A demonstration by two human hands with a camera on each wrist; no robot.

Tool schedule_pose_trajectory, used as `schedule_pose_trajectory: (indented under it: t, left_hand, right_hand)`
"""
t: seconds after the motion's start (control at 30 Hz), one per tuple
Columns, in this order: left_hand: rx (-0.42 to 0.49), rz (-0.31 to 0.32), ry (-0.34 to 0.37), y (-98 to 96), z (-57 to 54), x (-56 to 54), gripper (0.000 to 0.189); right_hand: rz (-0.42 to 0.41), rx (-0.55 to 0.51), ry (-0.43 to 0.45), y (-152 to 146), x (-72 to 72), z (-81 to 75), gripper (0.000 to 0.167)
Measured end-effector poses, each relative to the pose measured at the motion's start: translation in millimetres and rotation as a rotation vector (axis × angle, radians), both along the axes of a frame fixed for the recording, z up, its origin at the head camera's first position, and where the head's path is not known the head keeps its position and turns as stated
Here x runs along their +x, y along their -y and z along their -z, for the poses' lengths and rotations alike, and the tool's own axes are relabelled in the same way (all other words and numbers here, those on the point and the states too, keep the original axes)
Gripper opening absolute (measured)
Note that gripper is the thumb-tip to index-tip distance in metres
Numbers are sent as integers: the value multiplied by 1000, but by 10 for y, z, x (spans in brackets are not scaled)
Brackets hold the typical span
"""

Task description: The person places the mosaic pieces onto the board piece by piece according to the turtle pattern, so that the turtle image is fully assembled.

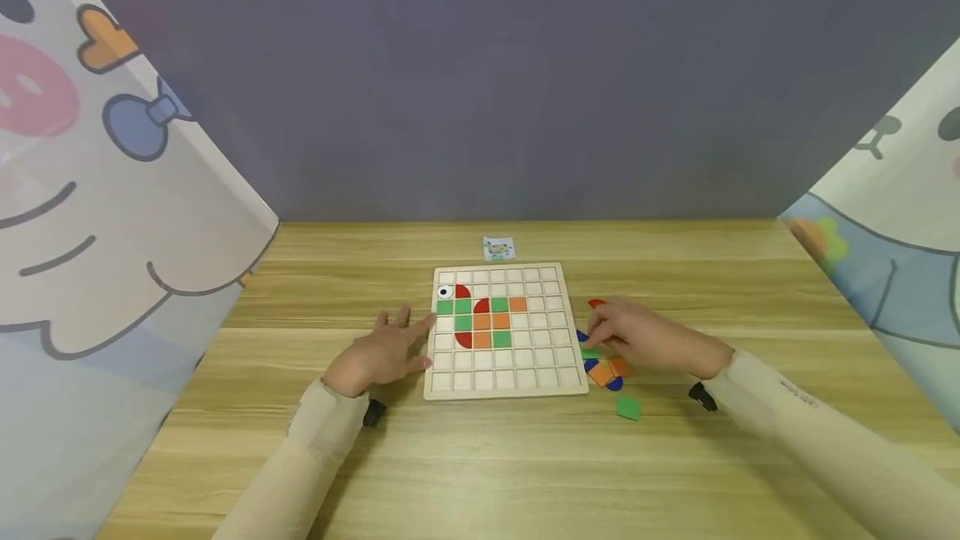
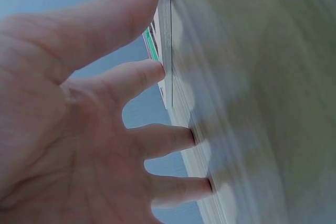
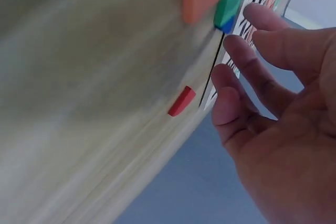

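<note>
A wooden grid board [image 1: 536, 361] lies on the table, with green, orange and red pieces and a round eye piece [image 1: 445, 292] set in its left half. My left hand [image 1: 386, 350] is spread at the board's left edge; in the left wrist view its thumb and index fingertip touch that edge, and two other fingertips rest on the table. Over loose pieces at the board's right side is my right hand [image 1: 630, 333], fingers loosely bent with nothing between them. Below it lie orange squares [image 1: 601, 373], a green piece [image 3: 229, 6] and blue pieces [image 1: 614, 384], partly covered.
A small picture card [image 1: 498, 248] lies behind the board. A loose green square [image 1: 627, 407] is nearer the front, and a red piece [image 3: 182, 101] lies beyond the right hand. A grey panel [image 1: 525, 90] stands along the table's back edge, with cartoon-printed walls [image 1: 150, 248] at both sides.
</note>
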State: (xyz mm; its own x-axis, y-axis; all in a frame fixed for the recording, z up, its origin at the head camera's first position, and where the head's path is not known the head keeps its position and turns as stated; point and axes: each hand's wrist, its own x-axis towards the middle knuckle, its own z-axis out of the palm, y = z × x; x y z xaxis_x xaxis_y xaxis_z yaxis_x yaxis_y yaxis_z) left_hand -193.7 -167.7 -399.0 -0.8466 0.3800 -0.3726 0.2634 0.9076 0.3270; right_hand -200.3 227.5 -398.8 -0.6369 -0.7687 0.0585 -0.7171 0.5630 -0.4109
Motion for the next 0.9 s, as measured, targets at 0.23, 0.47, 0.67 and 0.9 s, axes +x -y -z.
schedule_pose_trajectory:
  t: [0.23, 0.47, 0.67, 0.9]
  left_hand:
    - [1, -2, -1, 22, 21, -16, 71]
    - [8, 1, -2, 14, 13, -9, 71]
    - [9, -1, 4, 3, 4, -10, 71]
    - [9, -3, 7, 6, 14, -4, 71]
  right_hand:
    - [173, 26, 6, -125, 87, 50, 17]
    - [251, -24, 7, -124, 7, 149, 16]
    - [268, -69, -43, -35, -18, 91, 15]
    - [136, -146, -32, 288, -139, 71, 15]
